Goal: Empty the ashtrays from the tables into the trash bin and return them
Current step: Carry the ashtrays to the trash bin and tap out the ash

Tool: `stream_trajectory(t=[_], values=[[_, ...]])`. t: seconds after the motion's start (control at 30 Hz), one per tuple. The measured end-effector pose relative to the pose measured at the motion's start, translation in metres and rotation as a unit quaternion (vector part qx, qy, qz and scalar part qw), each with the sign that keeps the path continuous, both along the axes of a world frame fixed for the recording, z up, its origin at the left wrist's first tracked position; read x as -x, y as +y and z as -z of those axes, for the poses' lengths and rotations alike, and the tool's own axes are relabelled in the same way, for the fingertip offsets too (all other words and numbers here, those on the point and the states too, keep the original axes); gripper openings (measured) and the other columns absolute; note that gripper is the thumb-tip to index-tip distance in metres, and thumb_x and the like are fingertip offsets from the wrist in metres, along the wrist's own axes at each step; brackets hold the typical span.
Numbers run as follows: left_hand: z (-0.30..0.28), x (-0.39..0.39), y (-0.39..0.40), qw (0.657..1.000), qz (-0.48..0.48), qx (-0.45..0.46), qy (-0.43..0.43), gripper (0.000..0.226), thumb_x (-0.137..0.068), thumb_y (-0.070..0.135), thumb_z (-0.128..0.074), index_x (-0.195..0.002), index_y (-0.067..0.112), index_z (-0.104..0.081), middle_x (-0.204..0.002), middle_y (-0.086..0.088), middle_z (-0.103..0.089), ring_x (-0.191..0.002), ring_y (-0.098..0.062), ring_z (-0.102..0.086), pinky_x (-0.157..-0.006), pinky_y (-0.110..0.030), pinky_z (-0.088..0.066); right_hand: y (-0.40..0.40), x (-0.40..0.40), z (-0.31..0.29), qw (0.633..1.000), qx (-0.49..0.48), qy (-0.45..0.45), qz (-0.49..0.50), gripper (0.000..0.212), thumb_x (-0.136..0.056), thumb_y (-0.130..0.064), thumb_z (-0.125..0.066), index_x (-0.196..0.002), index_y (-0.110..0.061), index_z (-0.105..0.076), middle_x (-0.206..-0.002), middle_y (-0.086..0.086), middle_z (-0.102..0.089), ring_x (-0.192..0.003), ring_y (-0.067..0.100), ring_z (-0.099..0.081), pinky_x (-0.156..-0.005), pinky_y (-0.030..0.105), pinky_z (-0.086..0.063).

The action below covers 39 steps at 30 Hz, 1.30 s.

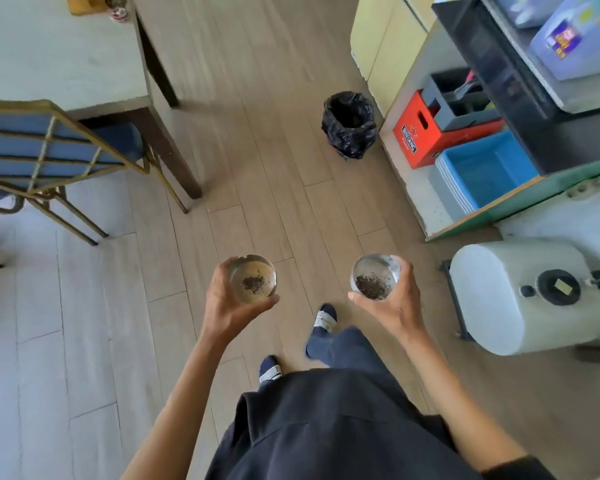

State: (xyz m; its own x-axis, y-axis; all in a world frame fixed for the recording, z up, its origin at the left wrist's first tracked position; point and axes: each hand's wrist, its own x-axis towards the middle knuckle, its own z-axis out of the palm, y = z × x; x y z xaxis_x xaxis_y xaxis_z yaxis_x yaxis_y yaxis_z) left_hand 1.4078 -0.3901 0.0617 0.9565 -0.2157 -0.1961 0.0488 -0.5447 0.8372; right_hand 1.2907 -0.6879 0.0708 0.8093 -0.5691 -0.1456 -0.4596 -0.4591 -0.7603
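Mid-carry: the left hand (pixel 227 299) grasps one ashtray (pixel 253 279) and the right hand (pixel 394 299) another ashtray (pixel 374 277), both holding ash, so next comes reaching the black-lined trash bin (pixel 349 123) ahead and tipping them in.

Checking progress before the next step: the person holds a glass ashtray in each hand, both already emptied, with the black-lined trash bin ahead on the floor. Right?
Not quite. The head view shows both ashtrays still holding ash: a dark pile sits in the ashtray in the left hand and in the ashtray in the right hand. The rest stands: the black-lined trash bin is ahead on the floor.
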Motion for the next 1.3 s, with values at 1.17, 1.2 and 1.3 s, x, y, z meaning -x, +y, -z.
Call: stream_trajectory(t=[1.17,1.2,1.3], values=[[0.000,-0.644,-0.336,0.986,0.160,-0.028,0.031,0.097,-0.055,0.047,-0.096,-0.134,0.032,-0.042,-0.132,0.007,-0.056,-0.118,-0.015,-0.055,-0.098,-0.039,-0.052,-0.270,-0.555,0.010,0.990,0.005,0.051,0.129,0.111,-0.056,-0.036,-0.102,-0.145,-0.011,-0.039,-0.140,0.008,-0.053,-0.125,0.022,-0.052,-0.101,0.029,-0.042],[0.001,-0.660,-0.346,0.984,0.172,-0.033,0.028,0.098,-0.055,0.050,-0.095,-0.136,0.031,-0.042,-0.133,0.007,-0.056,-0.119,-0.015,-0.055,-0.098,-0.039,-0.052,-0.276,-0.567,0.011,0.990,0.005,0.047,0.136,0.111,-0.056,-0.036,-0.102,-0.144,-0.013,-0.039,-0.140,0.007,-0.053,-0.125,0.021,-0.052,-0.101,0.029,-0.043],[0.006,-0.701,-0.375,0.979,0.200,-0.039,0.015,0.099,-0.056,0.051,-0.095,-0.136,0.028,-0.042,-0.133,0.005,-0.056,-0.118,-0.016,-0.055,-0.095,-0.035,-0.051,-0.297,-0.600,0.015,0.988,-0.004,0.045,0.147,0.112,-0.055,-0.038,-0.102,-0.145,-0.014,-0.039,-0.141,0.005,-0.053,-0.126,0.020,-0.053,-0.105,0.032,-0.045]])
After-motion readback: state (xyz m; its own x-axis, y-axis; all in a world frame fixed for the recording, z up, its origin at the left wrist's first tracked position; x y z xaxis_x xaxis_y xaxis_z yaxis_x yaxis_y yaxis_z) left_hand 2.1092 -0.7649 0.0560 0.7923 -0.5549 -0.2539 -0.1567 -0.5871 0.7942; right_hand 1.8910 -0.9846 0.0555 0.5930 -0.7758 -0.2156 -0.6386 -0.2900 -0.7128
